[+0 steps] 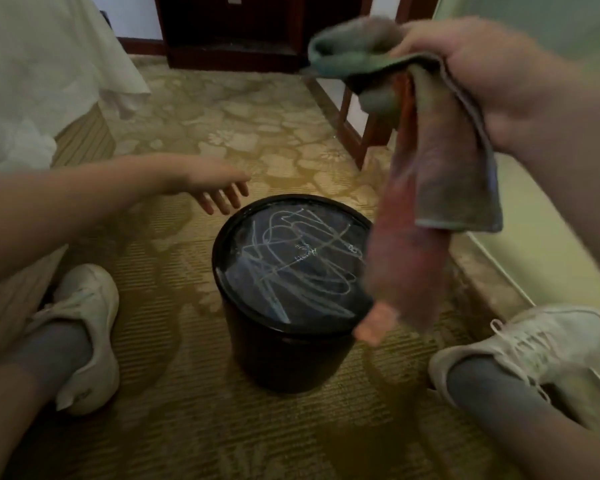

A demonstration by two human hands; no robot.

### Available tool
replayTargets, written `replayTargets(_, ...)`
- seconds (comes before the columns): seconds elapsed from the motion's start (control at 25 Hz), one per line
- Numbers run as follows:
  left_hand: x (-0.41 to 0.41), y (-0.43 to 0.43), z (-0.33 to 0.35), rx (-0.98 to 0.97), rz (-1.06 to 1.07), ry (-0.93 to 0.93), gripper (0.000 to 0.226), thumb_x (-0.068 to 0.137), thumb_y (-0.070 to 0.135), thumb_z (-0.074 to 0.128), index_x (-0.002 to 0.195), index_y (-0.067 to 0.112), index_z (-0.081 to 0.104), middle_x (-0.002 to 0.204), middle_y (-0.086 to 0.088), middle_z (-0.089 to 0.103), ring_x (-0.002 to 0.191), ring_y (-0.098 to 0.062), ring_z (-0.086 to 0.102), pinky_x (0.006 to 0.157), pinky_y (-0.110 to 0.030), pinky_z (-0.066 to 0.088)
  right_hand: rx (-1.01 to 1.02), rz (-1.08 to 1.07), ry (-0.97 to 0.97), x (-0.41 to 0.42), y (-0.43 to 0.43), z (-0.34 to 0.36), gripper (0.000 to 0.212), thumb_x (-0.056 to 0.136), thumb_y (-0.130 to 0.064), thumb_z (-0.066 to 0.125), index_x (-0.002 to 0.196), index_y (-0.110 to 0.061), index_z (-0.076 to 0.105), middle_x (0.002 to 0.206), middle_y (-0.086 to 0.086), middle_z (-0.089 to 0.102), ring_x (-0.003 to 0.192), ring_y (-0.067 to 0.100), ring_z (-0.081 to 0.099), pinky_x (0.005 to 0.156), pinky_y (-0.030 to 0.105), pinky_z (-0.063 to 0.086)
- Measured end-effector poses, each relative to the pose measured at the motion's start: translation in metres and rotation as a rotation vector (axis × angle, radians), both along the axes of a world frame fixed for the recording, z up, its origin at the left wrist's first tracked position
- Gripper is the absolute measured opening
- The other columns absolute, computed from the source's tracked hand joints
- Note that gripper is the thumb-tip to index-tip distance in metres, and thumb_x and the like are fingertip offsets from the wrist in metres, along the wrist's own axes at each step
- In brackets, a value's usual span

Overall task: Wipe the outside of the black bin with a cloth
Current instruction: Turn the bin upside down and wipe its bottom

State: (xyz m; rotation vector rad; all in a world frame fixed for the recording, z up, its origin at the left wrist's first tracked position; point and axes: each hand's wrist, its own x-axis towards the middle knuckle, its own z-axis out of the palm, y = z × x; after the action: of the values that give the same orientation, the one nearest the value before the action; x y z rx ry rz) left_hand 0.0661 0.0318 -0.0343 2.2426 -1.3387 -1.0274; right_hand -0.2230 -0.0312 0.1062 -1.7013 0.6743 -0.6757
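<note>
The black bin (284, 355) stands on the carpet between my feet, its upturned flat face marked with pale scribbles. My right hand (478, 77) is raised above and to the right of it and grips a multicoloured cloth (430, 188), which hangs down in front of the bin's right side. My left hand (212, 185) hovers just beyond the bin's upper left rim, fingers straight and spread, holding nothing and not touching the bin.
My two white shoes (84, 337) (520, 344) flank the bin on the patterned carpet (257, 126). A white bed sheet (42, 64) hangs at the left. Dark wooden furniture (229, 32) stands at the back, and a pale cushioned seat (541, 244) lies at the right.
</note>
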Motion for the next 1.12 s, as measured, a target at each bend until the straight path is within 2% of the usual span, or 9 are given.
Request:
replayTargets(0.12, -0.041, 0.033, 0.018, -0.171, -0.110, -0.061, 0.038, 0.104, 0.037, 0.031, 0.119, 0.014, 0.057, 0.120, -0.009, 0.060, 0.110, -0.027, 0.057, 0.083, -0.034, 0.048, -0.158, -0.041, 0.359, -0.014, -0.009, -0.013, 0.018, 0.094, -0.020, 0.061, 0.105, -0.009, 0.069, 0.095, 0.009, 0.073, 0.079, 0.012, 0.071, 0.068, 0.023, 0.058)
replayTargets(0.16, -0.043, 0.032, -0.002, -0.214, -0.130, -0.100, 0.041, 0.105, 0.037, 0.028, 0.125, 0.013, 0.054, 0.129, -0.009, 0.055, 0.119, -0.026, 0.051, 0.093, -0.034, 0.042, -0.279, 0.003, 0.481, -0.020, -0.008, -0.033, 0.016, 0.094, -0.024, 0.062, 0.102, -0.013, 0.070, 0.091, 0.003, 0.072, 0.074, 0.006, 0.069, 0.063, 0.017, 0.055)
replayTargets(0.24, -0.046, 0.041, -0.020, -0.305, -0.099, -0.161, 0.045, 0.105, 0.037, 0.024, 0.133, 0.014, 0.051, 0.140, -0.008, 0.049, 0.129, -0.024, 0.043, 0.106, -0.033, 0.031, -0.579, 0.122, 0.704, -0.034, 0.006, -0.085, 0.017, 0.095, -0.033, 0.059, 0.102, -0.025, 0.072, 0.092, -0.005, 0.071, 0.076, 0.002, 0.066, 0.065, 0.018, 0.054)
replayTargets(0.32, -0.044, 0.043, -0.034, -0.394, -0.067, -0.161, 0.046, 0.104, 0.041, 0.023, 0.127, 0.018, 0.055, 0.129, -0.005, 0.056, 0.120, -0.023, 0.049, 0.104, -0.038, 0.036, -0.852, 0.123, 0.826, -0.037, 0.008, -0.116, 0.021, 0.095, -0.039, 0.054, 0.104, -0.033, 0.072, 0.095, -0.010, 0.071, 0.083, 0.010, 0.066, 0.073, 0.034, 0.055)
replayTargets(0.48, -0.040, 0.045, -0.047, -0.529, -0.065, -0.159, 0.046, 0.102, 0.045, 0.026, 0.111, 0.017, 0.061, 0.106, 0.000, 0.064, 0.099, -0.020, 0.058, 0.092, -0.045, 0.045, -1.137, 0.024, 0.896, -0.009, -0.011, -0.131, 0.023, 0.094, -0.036, 0.053, 0.108, -0.035, 0.071, 0.096, -0.005, 0.073, 0.086, 0.024, 0.068, 0.070, 0.036, 0.055)
replayTargets(0.68, -0.044, 0.047, -0.046, -0.532, -0.027, -0.044, 0.042, 0.104, 0.040, 0.028, 0.117, 0.015, 0.059, 0.111, -0.002, 0.062, 0.103, -0.020, 0.057, 0.093, -0.041, 0.044, -1.118, 0.139, 1.009, 0.000, -0.012, -0.122, 0.025, 0.093, -0.037, 0.049, 0.107, -0.036, 0.070, 0.092, -0.004, 0.072, 0.083, 0.024, 0.067, 0.071, 0.036, 0.056)
replayTargets(0.84, -0.048, 0.050, -0.043, -0.564, -0.077, -0.165, 0.043, 0.104, 0.038, 0.029, 0.111, 0.011, 0.061, 0.102, -0.005, 0.064, 0.094, -0.022, 0.058, 0.087, -0.044, 0.046, -1.035, 0.408, 1.182, -0.039, 0.039, -0.095, 0.018, 0.091, -0.040, 0.046, 0.084, -0.036, 0.061, 0.076, -0.015, 0.060, 0.072, 0.011, 0.060, 0.067, 0.029, 0.050)
replayTargets(0.92, -0.050, 0.051, -0.041, -0.557, -0.084, -0.200, 0.043, 0.103, 0.038, 0.029, 0.109, 0.011, 0.062, 0.101, -0.005, 0.064, 0.092, -0.022, 0.058, 0.085, -0.043, 0.046, -1.025, 0.460, 1.247, -0.051, 0.068, -0.091, 0.021, 0.094, -0.044, 0.039, 0.084, -0.035, 0.055, 0.078, -0.013, 0.061, 0.072, 0.009, 0.059, 0.066, 0.029, 0.050)
replayTargets(1.12, -0.051, 0.050, -0.037, -0.574, -0.105, -0.254, 0.041, 0.103, 0.039, 0.030, 0.109, 0.013, 0.062, 0.100, -0.002, 0.065, 0.089, -0.020, 0.058, 0.074, -0.033, 0.041, -1.212, 0.192, 1.270, -0.032, 0.028, -0.106, 0.031, 0.097, -0.038, 0.034, 0.107, -0.033, 0.063, 0.086, -0.004, 0.065, 0.079, 0.021, 0.066, 0.062, 0.029, 0.049)
